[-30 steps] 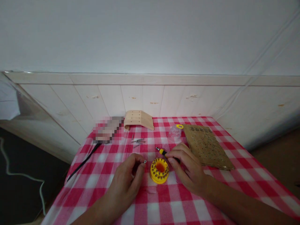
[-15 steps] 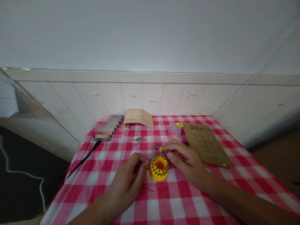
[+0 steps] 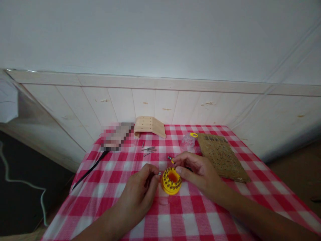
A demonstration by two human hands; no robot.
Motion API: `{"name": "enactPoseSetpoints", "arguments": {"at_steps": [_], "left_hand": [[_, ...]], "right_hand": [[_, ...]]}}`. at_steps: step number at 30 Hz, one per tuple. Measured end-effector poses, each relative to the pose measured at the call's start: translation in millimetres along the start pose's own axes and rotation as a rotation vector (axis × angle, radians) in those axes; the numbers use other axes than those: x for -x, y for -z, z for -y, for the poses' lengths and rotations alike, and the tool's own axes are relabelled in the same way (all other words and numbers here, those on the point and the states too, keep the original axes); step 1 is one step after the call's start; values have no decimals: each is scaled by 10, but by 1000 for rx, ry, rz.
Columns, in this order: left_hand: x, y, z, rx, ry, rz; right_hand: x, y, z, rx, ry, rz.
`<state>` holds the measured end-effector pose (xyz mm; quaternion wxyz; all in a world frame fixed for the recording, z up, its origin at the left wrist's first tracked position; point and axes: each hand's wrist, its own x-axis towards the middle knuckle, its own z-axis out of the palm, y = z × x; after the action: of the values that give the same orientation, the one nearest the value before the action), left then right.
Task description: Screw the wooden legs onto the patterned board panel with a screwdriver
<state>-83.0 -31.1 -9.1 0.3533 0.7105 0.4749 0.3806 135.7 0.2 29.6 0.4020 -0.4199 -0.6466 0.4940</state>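
In the middle of the table stands a round yellow bit holder (image 3: 171,190), with several small metal bits set around its ring and an open centre. My left hand (image 3: 139,185) is just left of it, thumb and forefinger pinched on a small silver metal piece (image 3: 159,173). My right hand (image 3: 198,169) grips a slim black-and-yellow screwdriver (image 3: 173,161) above the holder's right rear side. Its silver-and-black end points away to the left, while the fingers partly cover its handle. The right thumb overlaps the holder's rim in view; whether it touches I cannot tell.
Several thin metal bits (image 3: 149,149) lie loose behind the holder. A bent wooden stand (image 3: 150,125) is at the wall, left of centre. At left lies a blurred-out object (image 3: 117,135) with a black strap. A clear plastic bag (image 3: 188,142) and a brown package (image 3: 223,157) lie right.
My right thumb and fingers have shifted along the screwdriver, the thumb now nearer the holder's rim. My left hand keeps its pinch on the silver piece. The whole view has tilted slightly.
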Motion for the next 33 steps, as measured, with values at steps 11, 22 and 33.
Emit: {"name": "enactPoseSetpoints", "arguments": {"at_steps": [11, 22, 33], "left_hand": [[10, -4, -7, -14, -11, -3], [-3, 8, -66, -35, -64, -52], [59, 25, -59, 28, -78, -44]], "right_hand": [[19, -95, 56, -22, -103, -45], [53, -204, 90, 137, -76, -154], [241, -123, 199, 400, 621, -301]]}}
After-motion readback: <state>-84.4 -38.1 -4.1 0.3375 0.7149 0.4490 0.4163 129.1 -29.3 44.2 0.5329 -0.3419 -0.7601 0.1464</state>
